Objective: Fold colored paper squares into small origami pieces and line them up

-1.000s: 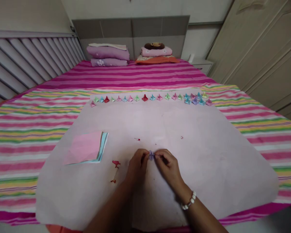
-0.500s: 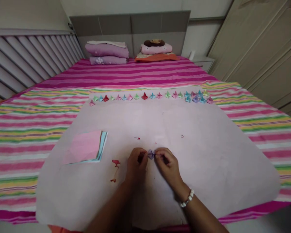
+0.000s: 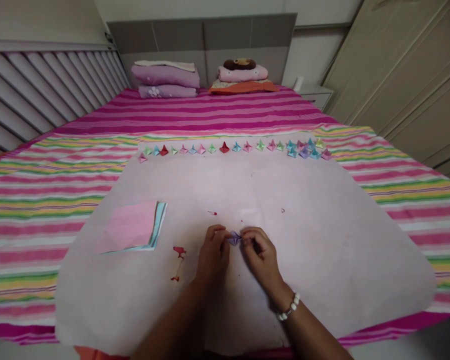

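Note:
A small purple folded-paper boat [image 3: 234, 238] is held between my two hands, just above the pale sheet. My left hand [image 3: 213, 250] pinches its left tip between thumb and forefinger. Its right tip sits in the fingertips of my right hand [image 3: 261, 251], whose wrist wears a white bead bracelet [image 3: 289, 307]. Left of my hands lies a stack of square paper [image 3: 129, 227], pink on top with blue sheets showing beneath. Between the stack and my left hand are red scraps [image 3: 179, 251] joined by a thin strand.
Along the far edge of the pale sheet [image 3: 322, 250] stands a row of small coloured folded papers [image 3: 224, 147], clustered at the right end. Tiny red bits [image 3: 213, 213] lie beyond my hands. The striped bed [image 3: 390, 190] surrounds the sheet; folded bedding [image 3: 167, 77] is stacked at the headboard.
My left fingers have shifted slightly on the purple paper boat, the forefinger now reaching over its left tip. The boat has turned a little and looks wider. My right hand stays nearly still.

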Demonstrator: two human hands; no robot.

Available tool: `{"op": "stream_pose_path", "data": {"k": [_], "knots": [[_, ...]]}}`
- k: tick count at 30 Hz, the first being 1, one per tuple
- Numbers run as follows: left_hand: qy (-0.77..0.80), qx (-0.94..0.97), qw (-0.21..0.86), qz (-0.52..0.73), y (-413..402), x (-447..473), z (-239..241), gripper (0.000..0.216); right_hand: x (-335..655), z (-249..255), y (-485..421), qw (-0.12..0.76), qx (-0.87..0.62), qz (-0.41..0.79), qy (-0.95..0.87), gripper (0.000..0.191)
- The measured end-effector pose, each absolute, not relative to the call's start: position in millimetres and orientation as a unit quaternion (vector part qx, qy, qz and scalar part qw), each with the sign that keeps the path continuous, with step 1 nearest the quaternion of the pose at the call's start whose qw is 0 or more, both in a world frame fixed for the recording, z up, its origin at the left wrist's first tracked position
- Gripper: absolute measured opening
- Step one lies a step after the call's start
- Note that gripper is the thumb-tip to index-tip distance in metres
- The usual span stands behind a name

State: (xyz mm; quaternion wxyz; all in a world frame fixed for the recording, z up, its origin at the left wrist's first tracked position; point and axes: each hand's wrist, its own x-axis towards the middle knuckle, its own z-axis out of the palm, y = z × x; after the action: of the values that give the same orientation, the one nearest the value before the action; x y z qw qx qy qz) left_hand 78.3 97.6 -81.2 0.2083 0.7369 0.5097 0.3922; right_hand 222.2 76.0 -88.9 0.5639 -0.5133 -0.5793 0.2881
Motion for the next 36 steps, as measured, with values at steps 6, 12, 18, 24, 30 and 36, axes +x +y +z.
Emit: {"op": "stream_pose_path", "data": {"k": [6,12,18,24,30,36], "knots": [[0.509,0.763,0.16,0.365,97.4,83.8,-81.8,0.022,220.9,-90.3,75.7,0.562,-0.517,0.278,-0.583,0.013],[0.519,0.765,0.134,0.357,95.3,88.6,-83.6,0.016,221.5,-88.6,75.0,0.555,-0.523,0.277,-0.584,0.012],[0.519,0.765,0.102,0.367,95.0,86.2,-86.9,0.018,219.3,-89.8,74.5,0.547,-0.525,0.251,-0.602,0.01],[0.529,0.762,0.076,0.365,92.9,86.0,-87.2,0.019,217.2,-89.8,74.4,0.545,-0.529,0.246,-0.602,0.011],[0.512,0.781,0.07,0.351,91.6,85.4,-87.4,0.023,216.7,-88.5,73.6,0.54,-0.529,0.265,-0.599,0.011],[0.505,0.787,0.067,0.348,93.1,85.2,-89.8,0.022,217.6,-88.4,73.7,0.539,-0.52,0.262,-0.609,0.015]]}}
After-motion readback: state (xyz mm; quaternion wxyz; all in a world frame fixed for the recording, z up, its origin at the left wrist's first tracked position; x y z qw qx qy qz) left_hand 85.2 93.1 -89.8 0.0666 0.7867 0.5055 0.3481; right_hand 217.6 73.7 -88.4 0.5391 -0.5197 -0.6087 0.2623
